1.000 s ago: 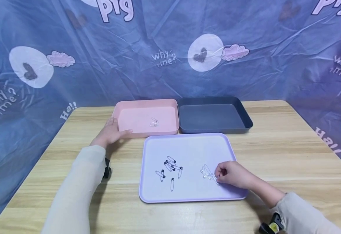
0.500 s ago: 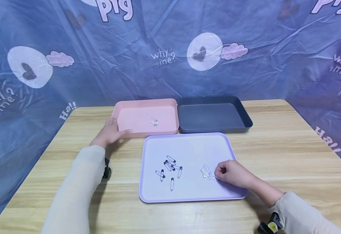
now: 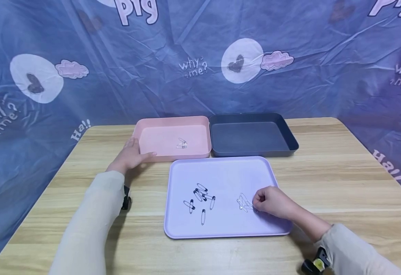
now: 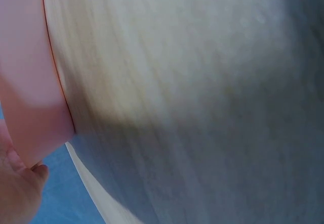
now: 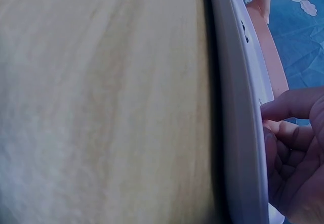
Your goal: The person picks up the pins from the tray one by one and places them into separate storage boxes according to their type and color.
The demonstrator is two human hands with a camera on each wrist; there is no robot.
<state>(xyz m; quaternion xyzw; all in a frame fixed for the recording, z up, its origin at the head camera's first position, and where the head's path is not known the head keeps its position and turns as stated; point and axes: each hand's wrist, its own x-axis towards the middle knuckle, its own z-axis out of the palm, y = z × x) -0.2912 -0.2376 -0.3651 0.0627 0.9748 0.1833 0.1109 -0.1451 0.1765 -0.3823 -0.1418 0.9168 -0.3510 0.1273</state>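
My left hand [image 3: 129, 156] rests against the near left corner of a pink tray [image 3: 159, 135], fingers along its left side and thumb along its front wall. Several silver safety pins [image 3: 182, 144] lie in that tray. On a lavender tray [image 3: 228, 173], my right hand [image 3: 275, 203] has its thumb and index finger together, pinching at the right edge of a small heap of silver safety pins [image 3: 243, 203]. The fingers mostly hide the pin at their tips. Several black safety pins [image 3: 202, 194] lie on the left half of this tray.
A dark grey tray [image 3: 250, 137] stands beside the pink one, behind the lavender tray. All three are on a wooden table [image 3: 327, 168]. A blue printed cloth [image 3: 173, 91] hangs at the back and sides.
The right fingertips have drawn together at the heap's right edge, and the pin that stuck out below them is now hidden. My left hand has stayed at the pink tray.
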